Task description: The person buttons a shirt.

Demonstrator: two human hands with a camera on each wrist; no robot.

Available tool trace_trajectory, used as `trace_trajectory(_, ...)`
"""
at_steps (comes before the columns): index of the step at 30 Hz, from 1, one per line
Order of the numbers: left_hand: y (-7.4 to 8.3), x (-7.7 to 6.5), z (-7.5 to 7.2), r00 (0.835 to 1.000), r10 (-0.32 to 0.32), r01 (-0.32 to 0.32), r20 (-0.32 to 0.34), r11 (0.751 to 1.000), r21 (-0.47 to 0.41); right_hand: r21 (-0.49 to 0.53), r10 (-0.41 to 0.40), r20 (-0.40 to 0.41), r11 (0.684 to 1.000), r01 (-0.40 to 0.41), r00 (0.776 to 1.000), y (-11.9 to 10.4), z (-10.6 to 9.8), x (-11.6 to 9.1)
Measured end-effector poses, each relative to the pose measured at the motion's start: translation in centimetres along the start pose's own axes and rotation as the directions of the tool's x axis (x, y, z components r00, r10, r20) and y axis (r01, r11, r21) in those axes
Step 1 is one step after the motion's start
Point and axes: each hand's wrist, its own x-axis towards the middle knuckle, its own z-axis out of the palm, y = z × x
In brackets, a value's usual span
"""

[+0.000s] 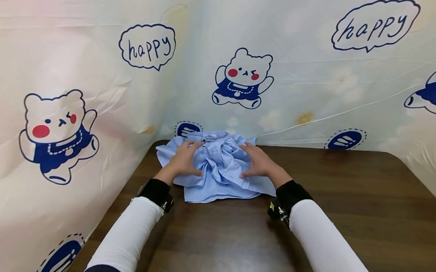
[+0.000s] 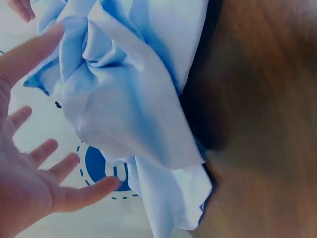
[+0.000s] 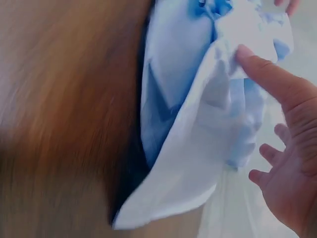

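A crumpled light blue shirt point(image 1: 215, 188) lies in a loose heap at the far side of the table, its folds bunched in the middle and a dark button near the top. My left hand point(image 1: 184, 159) is at the heap's left side, thumb and fingers spread wide. Opposite it, my right hand point(image 1: 261, 161) spreads its fingers at the right side. In the left wrist view the palm of the left hand point(image 2: 29, 183) faces the shirt point(image 2: 124, 109), thumb overlapping the cloth. The right wrist view shows the thumb of the right hand point(image 3: 297, 134) over the shirt point(image 3: 193, 148).
The dark brown wooden table point(image 1: 345, 222) extends in front of and to the right of the shirt. Behind it and on the left hangs a pale curtain point(image 1: 297, 86) printed with bears and "happy" bubbles. Black bands with small devices point(image 1: 162, 194) circle both wrists over white sleeves.
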Motion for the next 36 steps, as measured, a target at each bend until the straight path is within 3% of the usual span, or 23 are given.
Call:
trace_trajectory(5, -0.2, 0.9, 0.1, 0.988, 0.003, -0.002, 0.155, 1.0, -0.006, -0.024, 0.066, 0.112, 0.998, -0.064, 0.991, 0.2, 0.4, 0.9)
trace_trajectory(11, -0.5, 1.3, 1.2, 0.957, -0.07, 0.061, 0.282, 0.997, 0.043, -0.092, 0.144, 0.241, 0.988, -0.125, 0.96, -0.1, 1.3, 1.3)
trace_trajectory(18, -0.9, 1.6, 2.7, 0.938, -0.06, 0.041, 0.342, 0.997, 0.064, -0.111, 0.237, 0.341, 0.971, -0.212, 0.91, 0.1, 2.0, 1.1)
trace_trajectory(22, -1.0, 1.6, 3.1, 0.927, -0.065, 0.035, 0.37, 0.996, 0.087, -0.123, 0.224, 0.355, 0.974, -0.191, 0.908, 0.2, 2.2, 1.1)
trace_trajectory(29, -0.3, 1.1, 3.1, 0.921, -0.071, 0.033, 0.383, 0.994, 0.106, -0.145, 0.215, 0.382, 0.975, -0.171, 0.899, 0.1, 1.9, 1.0)
trace_trajectory(32, 0.3, 0.8, 3.1, 0.916, -0.054, 0.012, 0.397, 0.994, 0.107, -0.15, 0.216, 0.393, 0.974, -0.169, 0.894, 0.1, 1.6, 0.4)
trace_trajectory(36, 1.3, 0.5, 3.1, 0.916, -0.013, -0.039, 0.402, 0.992, 0.121, -0.157, 0.191, 0.381, 0.978, -0.14, 0.905, 0.3, 1.1, -0.6)
